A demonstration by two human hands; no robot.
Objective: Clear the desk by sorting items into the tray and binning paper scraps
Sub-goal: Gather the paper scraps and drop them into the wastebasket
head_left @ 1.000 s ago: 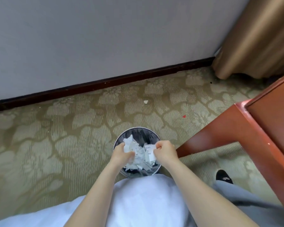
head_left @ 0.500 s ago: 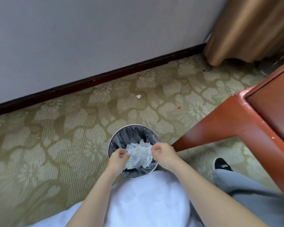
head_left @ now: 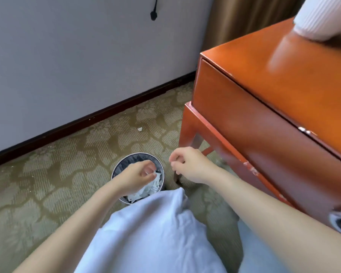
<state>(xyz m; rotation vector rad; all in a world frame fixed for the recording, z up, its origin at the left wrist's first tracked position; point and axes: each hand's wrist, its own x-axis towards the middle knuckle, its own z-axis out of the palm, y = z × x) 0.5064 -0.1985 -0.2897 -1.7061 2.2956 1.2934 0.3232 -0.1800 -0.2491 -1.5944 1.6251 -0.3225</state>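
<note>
Paper scraps [head_left: 150,189] lie in the bin [head_left: 129,161].
Left hand [head_left: 135,177] hovers over it, grip unclear; right hand [head_left: 189,164], at its 3 o'clock, hangs loosely curled, empty.

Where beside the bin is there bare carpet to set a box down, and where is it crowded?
Free: the carpet left of the bin, up to the skirting board; also behind the bin, save one scrap. Crowded: right of the bin, where the right hand and desk leg close in, and over it, the left hand.
</note>
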